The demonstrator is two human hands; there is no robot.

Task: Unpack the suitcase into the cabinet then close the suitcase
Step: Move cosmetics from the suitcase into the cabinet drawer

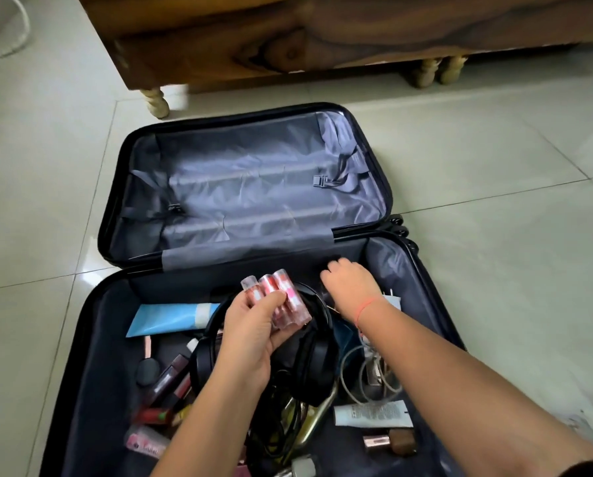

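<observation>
An open black suitcase (92, 325) lies on the tiled floor, its far half showing only grey lining. The near half holds black headphones (314, 359), a blue tube (171, 318), a white tube (374, 413), cables (357, 380) and several lip glosses and small cosmetics. My left hand (250, 335) grips three clear pink tubes (281, 297) above the headphones. At the far inner wall of the near half, my right hand (350, 287) reaches down with curled fingers; whatever lies under them is hidden. The wooden cabinet (288, 39) stands beyond the suitcase.
The cabinet rests on turned legs (157, 101) just behind the suitcase's far edge. A white cord (16, 36) hangs at the top left. Pale floor tiles (494, 166) surround the case.
</observation>
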